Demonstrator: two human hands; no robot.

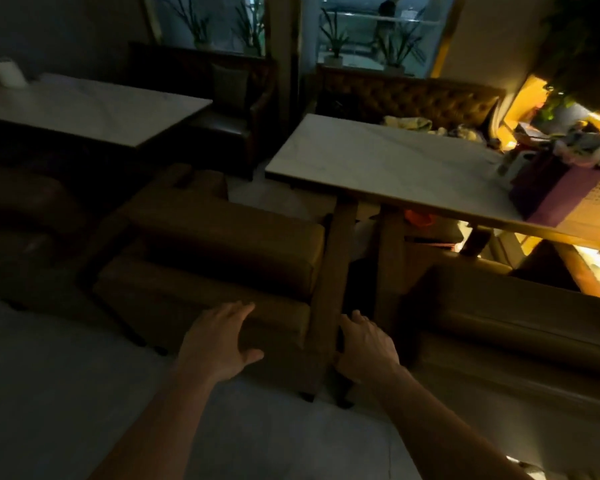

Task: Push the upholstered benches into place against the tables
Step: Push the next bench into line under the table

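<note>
A brown upholstered bench (222, 258) stands in the dim middle of the view, its backrest edge nearest me. My left hand (219, 341) lies flat on the top of that backrest, fingers spread. My right hand (366, 344) rests at the bench's right end panel (329, 271), fingers curled over its edge. A second brown bench (520, 323) stands to the right, close beside the first. Beyond them is a white marble-top table (378, 157), with another white table (94, 109) at the left.
A tufted booth seat (413, 98) lines the far wall behind the right table. A purple box (551, 192) and clutter sit on that table's right end. A dark chair (229, 109) stands between the tables. Pale floor (49, 393) spreads at my left.
</note>
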